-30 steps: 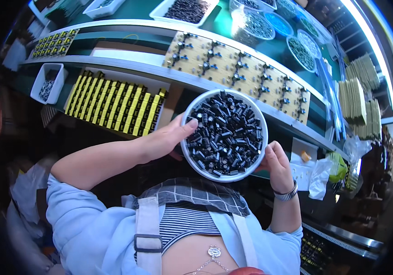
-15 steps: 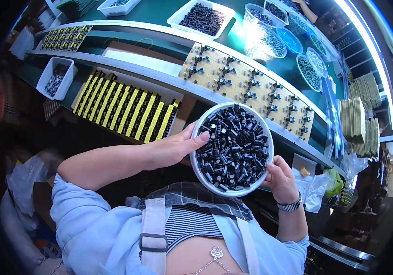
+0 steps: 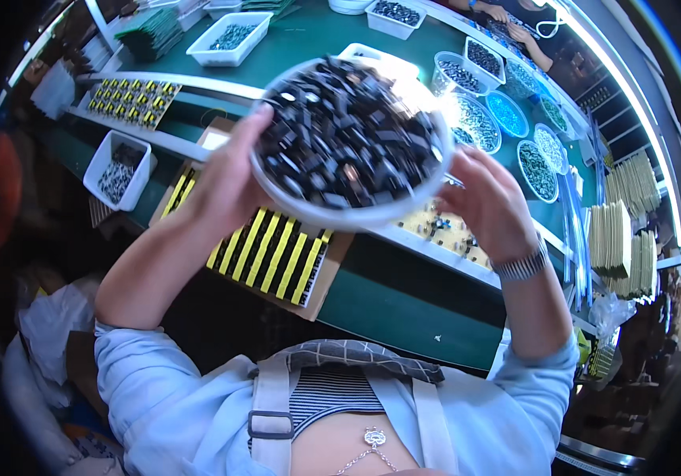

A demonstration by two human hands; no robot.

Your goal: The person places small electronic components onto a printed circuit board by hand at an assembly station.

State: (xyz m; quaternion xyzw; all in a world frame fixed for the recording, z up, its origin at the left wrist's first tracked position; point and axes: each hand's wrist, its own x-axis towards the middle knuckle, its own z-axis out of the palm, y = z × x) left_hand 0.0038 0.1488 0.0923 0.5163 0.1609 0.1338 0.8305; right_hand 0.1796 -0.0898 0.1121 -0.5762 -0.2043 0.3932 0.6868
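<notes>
A round white tub full of black cylindrical capacitors is held up over the bench, blurred by motion. My left hand grips its left side, thumb along the rim and the other fingers hidden under it. On the opposite side my right hand holds the rim with curled fingers, partly smeared. Below the tub sits a box of yellow-and-black components in rows. Partly covered by the tub and my right hand is a tan board carrying small parts.
White bins of small parts stand at the back, with round tubs at the right. A white bin and a yellow-and-black board are at left. Stacked tan boards stand far right. Another person's hands work at the back.
Both hands have lifted the tub up and away from my body, slightly to the left. It now covers part of the rail and tan board. Green bench surface shows where it was.
</notes>
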